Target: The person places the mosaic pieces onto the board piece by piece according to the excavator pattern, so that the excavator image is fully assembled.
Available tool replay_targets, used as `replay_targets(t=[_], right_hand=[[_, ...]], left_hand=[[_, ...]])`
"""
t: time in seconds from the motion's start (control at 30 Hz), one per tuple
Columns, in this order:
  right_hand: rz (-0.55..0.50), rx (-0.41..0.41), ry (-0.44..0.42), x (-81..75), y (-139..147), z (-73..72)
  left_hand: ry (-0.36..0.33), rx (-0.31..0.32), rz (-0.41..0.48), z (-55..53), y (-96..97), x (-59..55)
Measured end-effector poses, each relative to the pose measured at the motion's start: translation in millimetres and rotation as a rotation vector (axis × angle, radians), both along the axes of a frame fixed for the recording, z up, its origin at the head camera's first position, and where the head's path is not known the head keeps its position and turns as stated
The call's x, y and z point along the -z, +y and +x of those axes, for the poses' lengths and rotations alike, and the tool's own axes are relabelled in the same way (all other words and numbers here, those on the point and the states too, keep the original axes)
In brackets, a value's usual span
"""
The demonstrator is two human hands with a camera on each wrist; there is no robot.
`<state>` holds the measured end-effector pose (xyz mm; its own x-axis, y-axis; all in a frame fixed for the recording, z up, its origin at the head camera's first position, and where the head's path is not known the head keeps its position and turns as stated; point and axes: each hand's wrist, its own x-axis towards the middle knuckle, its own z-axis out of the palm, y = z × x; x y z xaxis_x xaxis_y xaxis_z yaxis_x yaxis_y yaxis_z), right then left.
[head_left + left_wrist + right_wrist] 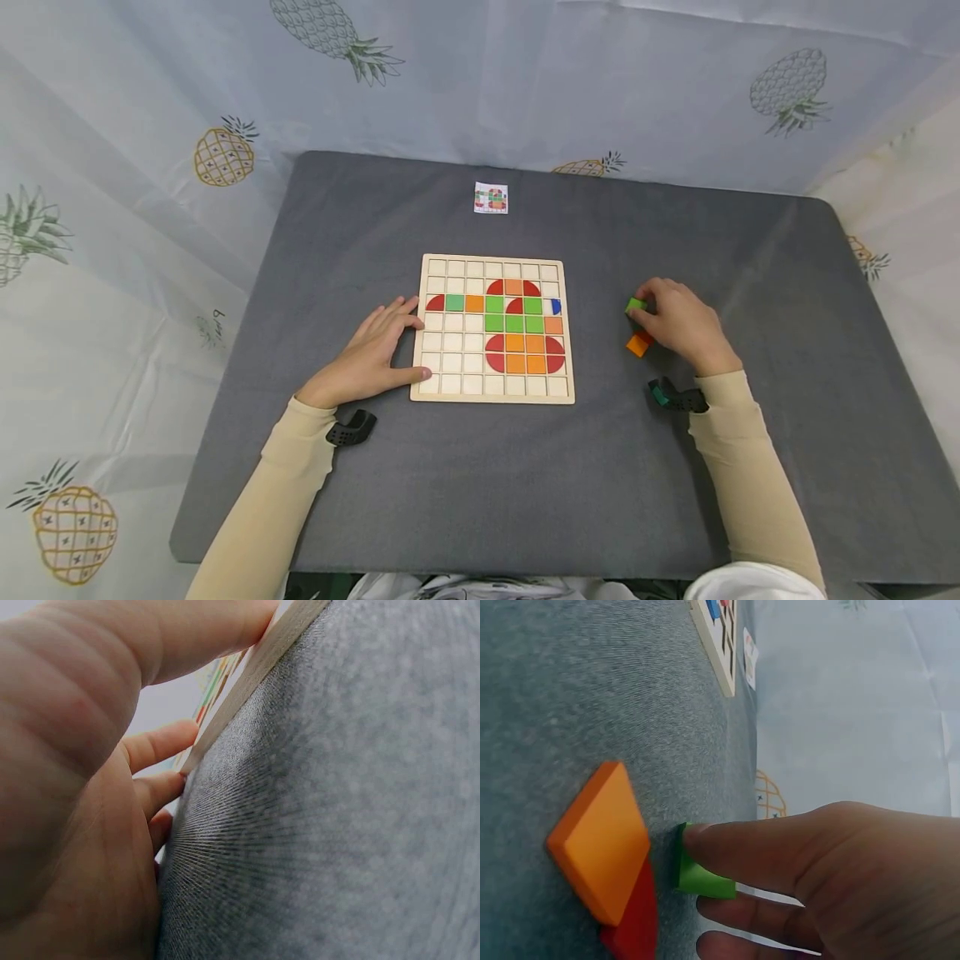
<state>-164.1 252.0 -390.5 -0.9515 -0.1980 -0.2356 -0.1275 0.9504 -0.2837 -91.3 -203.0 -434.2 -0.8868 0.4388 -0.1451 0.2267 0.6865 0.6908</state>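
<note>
A wooden grid board point(492, 400) lies on the table, partly filled with red, green, orange and blue tiles. My left hand point(367, 354) rests against its left edge, fingers spread, the thumb on the lower left rim; the left wrist view shows the thumb and fingertips along the wooden side. To the right of the board, my right hand point(686, 325) pinches a green square tile point(709, 881) between thumb and fingers. Right beside it on the cloth lie an orange square tile point(607, 840) and a red tile point(636, 922), partly hidden behind the orange one.
A small printed pattern card point(491, 198) lies behind the board on the grey table point(360, 208). White pineapple-print cloth point(525, 83) hangs behind the table and at its sides. Dark wrist devices point(352, 428) sit at both cuffs.
</note>
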Motion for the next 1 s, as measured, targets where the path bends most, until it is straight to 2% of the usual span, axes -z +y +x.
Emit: replay_targets(t=[0.2, 0.47, 0.73, 1.0], right_hand=[[-0.024, 0.007, 0.052, -2.6, -6, -4.3], [-0.179, -0.017, 0.111, -19.7, -42, -15.4], [-0.285, -0.151, 0.081, -38.1, -101, -21.6], [-0.357, -0.285, 0.096, -43.9, -148, -24.2]], left_hand=[[-0.003, 0.005, -0.011, 0.5, 1.4, -0.9], [0.001, 0.0, -0.011, 0.5, 0.4, -1.8], [-0.005, 0.0, -0.007, 0.7, -1.5, -0.1], [0.001, -0.001, -0.008, 0.2, -2.3, 1.3]])
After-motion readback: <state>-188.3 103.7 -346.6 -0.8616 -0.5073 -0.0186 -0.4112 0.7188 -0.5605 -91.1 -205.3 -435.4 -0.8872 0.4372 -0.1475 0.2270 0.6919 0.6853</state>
